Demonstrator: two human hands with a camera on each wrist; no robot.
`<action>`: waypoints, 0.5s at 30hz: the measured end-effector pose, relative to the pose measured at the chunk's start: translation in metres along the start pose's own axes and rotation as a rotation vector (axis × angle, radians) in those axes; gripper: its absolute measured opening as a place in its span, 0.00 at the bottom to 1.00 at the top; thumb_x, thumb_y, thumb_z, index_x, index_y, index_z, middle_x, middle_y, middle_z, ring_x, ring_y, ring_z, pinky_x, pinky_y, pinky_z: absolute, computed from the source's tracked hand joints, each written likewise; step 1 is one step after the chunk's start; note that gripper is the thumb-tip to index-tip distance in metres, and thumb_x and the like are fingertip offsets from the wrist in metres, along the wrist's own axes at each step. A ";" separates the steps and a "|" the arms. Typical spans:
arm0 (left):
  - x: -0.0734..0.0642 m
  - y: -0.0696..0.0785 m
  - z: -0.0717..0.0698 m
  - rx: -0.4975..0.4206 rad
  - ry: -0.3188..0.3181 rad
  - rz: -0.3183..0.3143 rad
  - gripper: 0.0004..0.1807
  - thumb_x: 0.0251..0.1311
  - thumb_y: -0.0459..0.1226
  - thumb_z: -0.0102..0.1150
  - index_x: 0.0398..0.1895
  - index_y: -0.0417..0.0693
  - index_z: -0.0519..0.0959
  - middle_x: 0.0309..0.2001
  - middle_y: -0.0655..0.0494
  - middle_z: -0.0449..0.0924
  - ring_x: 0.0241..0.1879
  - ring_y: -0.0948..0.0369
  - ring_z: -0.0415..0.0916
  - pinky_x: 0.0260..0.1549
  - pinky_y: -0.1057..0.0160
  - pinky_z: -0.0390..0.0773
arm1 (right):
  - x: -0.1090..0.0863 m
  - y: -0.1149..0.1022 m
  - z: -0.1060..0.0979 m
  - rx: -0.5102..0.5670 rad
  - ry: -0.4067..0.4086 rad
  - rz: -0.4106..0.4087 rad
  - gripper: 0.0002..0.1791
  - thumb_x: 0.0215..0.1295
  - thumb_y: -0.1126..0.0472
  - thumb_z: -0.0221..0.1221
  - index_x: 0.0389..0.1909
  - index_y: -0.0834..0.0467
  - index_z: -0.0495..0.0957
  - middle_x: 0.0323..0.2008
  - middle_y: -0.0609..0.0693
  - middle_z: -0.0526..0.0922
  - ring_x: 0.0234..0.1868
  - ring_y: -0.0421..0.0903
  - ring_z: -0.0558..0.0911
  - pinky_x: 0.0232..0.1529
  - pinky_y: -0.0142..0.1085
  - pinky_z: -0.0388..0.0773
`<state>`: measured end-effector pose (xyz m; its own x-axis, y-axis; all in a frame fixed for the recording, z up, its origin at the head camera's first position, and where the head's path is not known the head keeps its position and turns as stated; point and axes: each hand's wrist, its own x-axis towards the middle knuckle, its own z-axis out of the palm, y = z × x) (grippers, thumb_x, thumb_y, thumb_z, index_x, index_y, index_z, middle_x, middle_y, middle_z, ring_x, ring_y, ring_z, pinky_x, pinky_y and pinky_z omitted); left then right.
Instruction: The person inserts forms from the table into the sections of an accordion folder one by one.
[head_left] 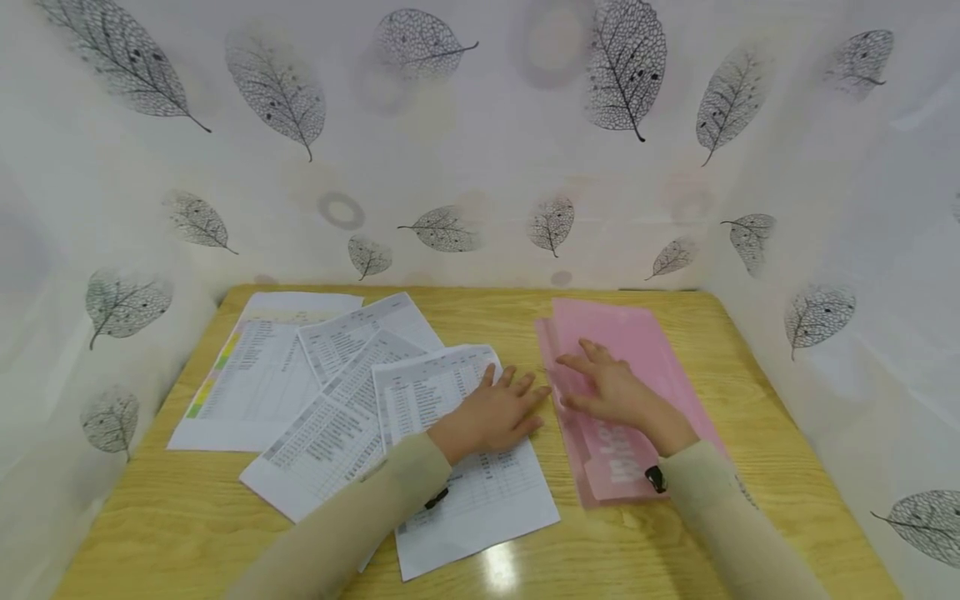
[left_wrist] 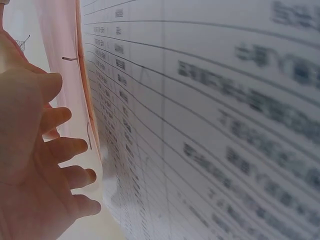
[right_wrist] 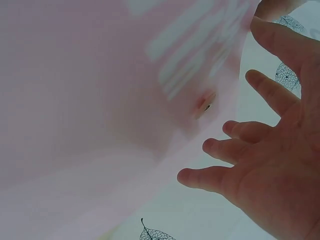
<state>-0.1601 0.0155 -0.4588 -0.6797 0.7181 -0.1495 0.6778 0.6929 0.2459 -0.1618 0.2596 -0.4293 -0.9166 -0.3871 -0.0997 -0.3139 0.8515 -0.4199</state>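
A printed sheet [head_left: 480, 500] lies nearest on the table, and my left hand [head_left: 495, 412] is over its upper right part with fingers spread. In the left wrist view the fingers of that left hand [left_wrist: 45, 150] are extended beside the paper [left_wrist: 200, 120]. To the right lies a pink folder [head_left: 622, 325] with white lettering. Above it is my right hand [head_left: 618, 392], fingers apart; contact cannot be told. The right wrist view shows this right hand [right_wrist: 270, 155] beside the pink folder [right_wrist: 90, 100], gripping nothing. Two thin prongs [left_wrist: 70, 59] stand out along the folder's edge.
More printed sheets overlap at the left, one with yellow and green edge tabs [head_left: 213, 375]. Everything lies on a wood-grain table [head_left: 750, 400]. White leaf-patterned sheeting [head_left: 480, 167] encloses the back and sides.
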 end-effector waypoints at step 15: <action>0.015 0.017 0.008 0.069 -0.065 0.012 0.31 0.82 0.55 0.39 0.84 0.64 0.58 0.84 0.55 0.55 0.83 0.41 0.53 0.79 0.30 0.53 | 0.000 -0.007 0.001 -0.042 -0.010 -0.014 0.31 0.66 0.57 0.68 0.69 0.58 0.77 0.80 0.73 0.54 0.79 0.77 0.56 0.68 0.83 0.54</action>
<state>-0.1564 0.0384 -0.4645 -0.6530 0.7278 -0.2092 0.7052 0.6851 0.1823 -0.1597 0.2535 -0.4275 -0.9095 -0.4028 -0.1030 -0.3375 0.8599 -0.3829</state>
